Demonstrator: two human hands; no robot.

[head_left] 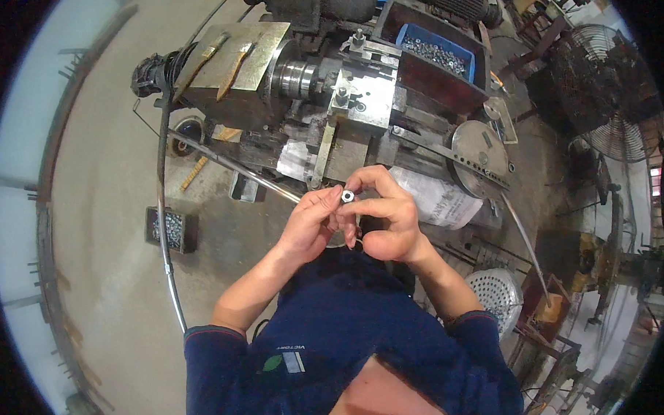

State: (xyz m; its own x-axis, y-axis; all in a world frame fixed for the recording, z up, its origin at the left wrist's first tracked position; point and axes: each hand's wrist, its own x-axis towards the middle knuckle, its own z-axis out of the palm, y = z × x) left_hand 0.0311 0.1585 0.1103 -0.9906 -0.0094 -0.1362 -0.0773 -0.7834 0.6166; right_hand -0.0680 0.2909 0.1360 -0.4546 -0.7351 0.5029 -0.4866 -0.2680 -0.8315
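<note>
Near the machine (pixel 365 104): apparent hex nut (pixel 348 197) check.
Left hand (pixel 308 221), right hand (pixel 392 214): fingers pinching it; next move calls for steadiness.

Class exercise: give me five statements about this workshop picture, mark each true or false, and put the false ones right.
1. The left hand and right hand meet at a small metal nut. True.
2. The blue tray is empty. False: it holds many small metal pieces.
3. Two wooden-handled tools lie on a metal sheet. True.
4. The person's shirt is bright red. False: it is mainly dark blue.
5. The dark container of metal pieces is right of both hands. False: it is to their left.
</note>
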